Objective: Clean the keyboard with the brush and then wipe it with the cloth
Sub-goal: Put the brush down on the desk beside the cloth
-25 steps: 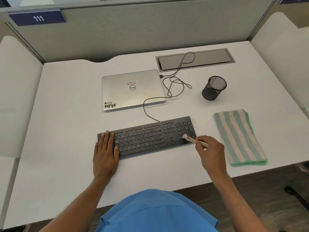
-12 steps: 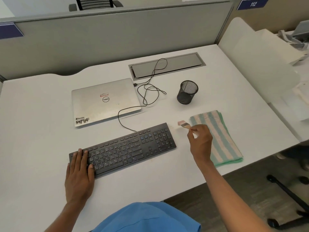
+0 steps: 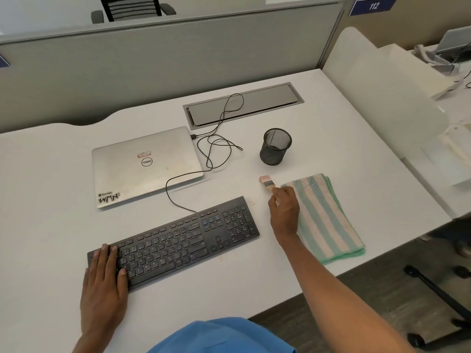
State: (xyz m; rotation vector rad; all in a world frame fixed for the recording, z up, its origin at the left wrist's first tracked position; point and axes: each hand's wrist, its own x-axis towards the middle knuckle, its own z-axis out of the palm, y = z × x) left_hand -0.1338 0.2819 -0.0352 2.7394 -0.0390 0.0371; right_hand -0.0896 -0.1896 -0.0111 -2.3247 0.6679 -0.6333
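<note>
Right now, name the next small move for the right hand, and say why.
Probably set the brush down on the desk: the right hand holds it clear of the keyboard, beside the striped cloth, while the left hand rests flat on the keyboard's end.

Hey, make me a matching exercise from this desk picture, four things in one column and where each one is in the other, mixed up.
1. small pink-bristled brush
2. flat black keyboard
3. black wire-mesh cup
4. folded green-and-white striped cloth

a. under the flat left hand
b. standing upright beyond the cloth
c. pinched in the right hand
d. lying at the white desk's right front edge

Pairs: 1-c, 2-a, 3-b, 4-d.
</note>
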